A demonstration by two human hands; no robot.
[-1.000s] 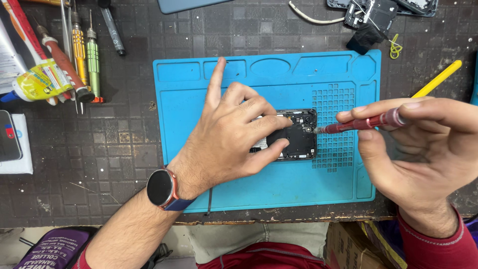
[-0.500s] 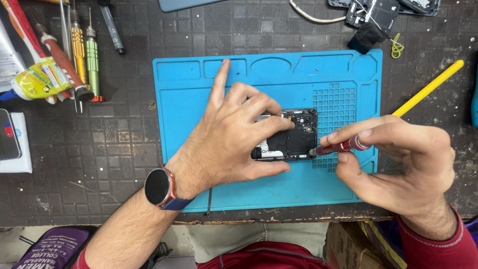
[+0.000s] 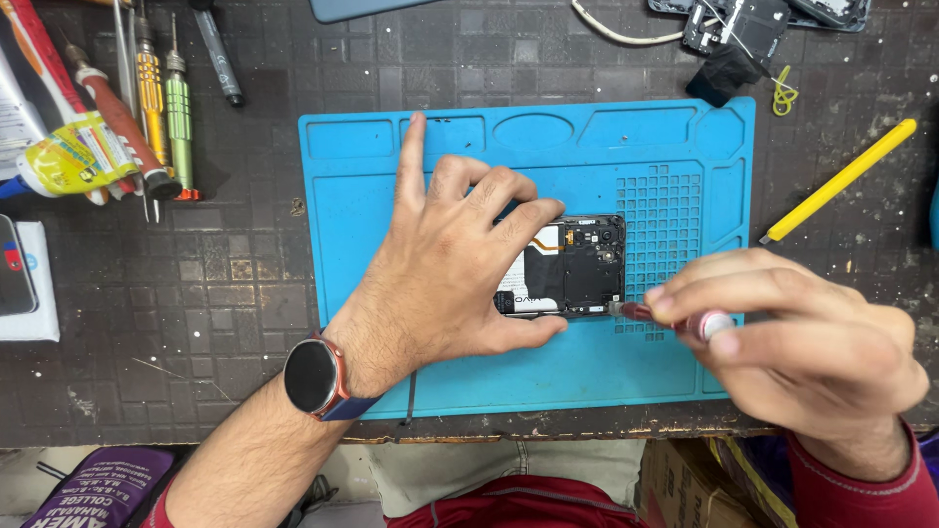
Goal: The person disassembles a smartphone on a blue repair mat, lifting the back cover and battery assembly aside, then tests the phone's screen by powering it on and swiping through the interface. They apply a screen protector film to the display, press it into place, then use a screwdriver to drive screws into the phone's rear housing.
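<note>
Phone (image 3: 585, 266) lies mid-frame on blue mat (image 3: 528, 376), pinned by left hand (image 3: 445, 269); right hand (image 3: 792, 342) grips red screwdriver (image 3: 675, 318) at its lower-right corner.

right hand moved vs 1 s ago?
Yes. The right hand has dropped toward the near edge of the blue mat, and the screwdriver tip now sits at the phone's lower right corner.

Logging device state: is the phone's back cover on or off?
Off: the phone lies on the blue mat with its black inner parts exposed.
</note>
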